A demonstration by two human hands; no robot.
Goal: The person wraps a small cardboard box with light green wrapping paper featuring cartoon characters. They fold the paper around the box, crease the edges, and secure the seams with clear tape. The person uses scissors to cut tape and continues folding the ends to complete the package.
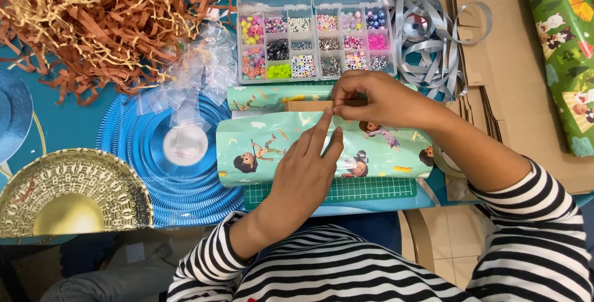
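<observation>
A box half wrapped in mint-green cartoon wrapping paper (266,147) lies on a green cutting mat (371,189). A strip of brown cardboard box (306,105) shows in the gap between the paper's two flaps. My left hand (303,175) rests flat on the near flap, its index finger pressing the paper's edge. My right hand (374,99) pinches that same edge at the seam with thumb and fingertips. Both arms wear black-and-white striped sleeves.
A clear compartment case of coloured beads (315,45) stands behind the box. Shredded brown paper (93,23) fills the back left. Blue (154,184) and gold (68,190) pleated discs lie left, silver ribbon (427,42) and flat cardboard (513,73) right, small clear bags (198,73) nearby.
</observation>
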